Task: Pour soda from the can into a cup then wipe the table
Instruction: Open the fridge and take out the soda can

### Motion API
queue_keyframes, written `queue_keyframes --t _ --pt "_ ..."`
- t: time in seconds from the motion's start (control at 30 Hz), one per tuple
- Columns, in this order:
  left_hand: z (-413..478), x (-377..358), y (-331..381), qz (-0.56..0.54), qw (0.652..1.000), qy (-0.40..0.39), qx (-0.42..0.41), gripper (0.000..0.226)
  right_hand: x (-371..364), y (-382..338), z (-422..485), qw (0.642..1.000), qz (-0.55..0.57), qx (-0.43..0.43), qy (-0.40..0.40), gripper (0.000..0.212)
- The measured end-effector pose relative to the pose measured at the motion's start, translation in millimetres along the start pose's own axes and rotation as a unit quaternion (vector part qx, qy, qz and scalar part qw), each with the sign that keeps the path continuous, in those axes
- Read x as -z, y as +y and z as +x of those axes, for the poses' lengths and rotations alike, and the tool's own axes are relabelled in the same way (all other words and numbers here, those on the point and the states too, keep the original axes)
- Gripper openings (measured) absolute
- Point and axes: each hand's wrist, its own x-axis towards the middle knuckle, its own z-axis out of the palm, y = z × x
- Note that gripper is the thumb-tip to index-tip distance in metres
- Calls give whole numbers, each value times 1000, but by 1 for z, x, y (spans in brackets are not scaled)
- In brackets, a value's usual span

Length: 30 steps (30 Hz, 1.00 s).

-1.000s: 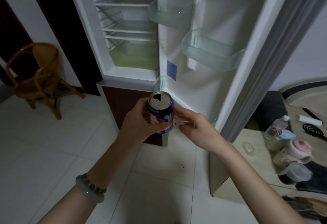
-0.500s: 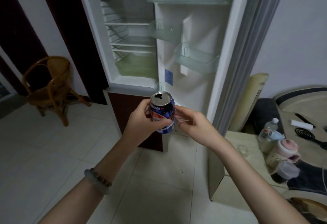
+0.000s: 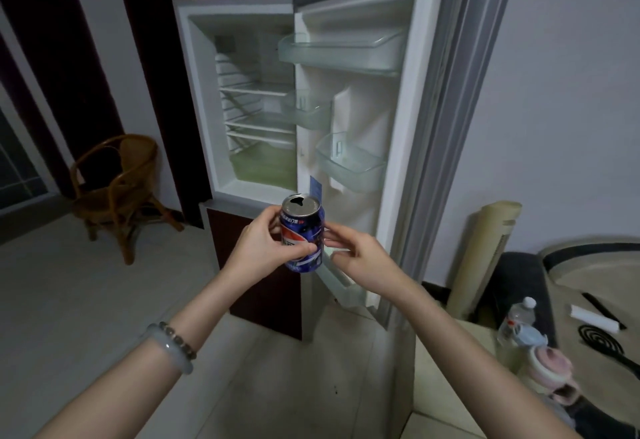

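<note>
Far left of my grip stands a wicker chair [image 3: 116,189] on the floor. My left hand [image 3: 265,248] is clamped around the opened soda can [image 3: 303,232], held upright; my right hand [image 3: 360,256] touches its side with fingers loosely curled. Behind it, the fridge [image 3: 242,99] gapes open. Right and below, bottles [image 3: 519,321] crowd a tabletop [image 3: 446,362]. Since a second ago, more of the fridge's top has come into view.

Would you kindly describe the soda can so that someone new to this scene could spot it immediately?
Find the tall white fridge standing with its door wide open. Just in front of its lower part, the left hand holds a soda can upright, with the right hand touching its side. It is the only dark blue thing here, with a red and white logo and an opened silver top.
</note>
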Motion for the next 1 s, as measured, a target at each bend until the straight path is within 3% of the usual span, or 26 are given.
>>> queue_keyframes --t 0.43,0.53,0.63,0.73,0.87,1.0 --pt "7 -71 26 27 999 37 0 59 73 46 -8 994 -101 46 -14 62" --pt "8 -81 29 29 999 33 -1 60 88 53 -20 977 -188 91 51 62" --pt "9 -90 31 31 999 23 1 60 105 63 -27 941 -247 137 186 63" --pt "8 -97 32 36 999 16 1 60 118 77 -26 923 -276 96 252 73" --pt "1 -98 36 54 998 6 -10 59 130 100 -16 925 -309 -16 221 88" --pt "-4 -95 34 67 998 16 -1 62 134 105 -6 937 -289 -24 194 89"
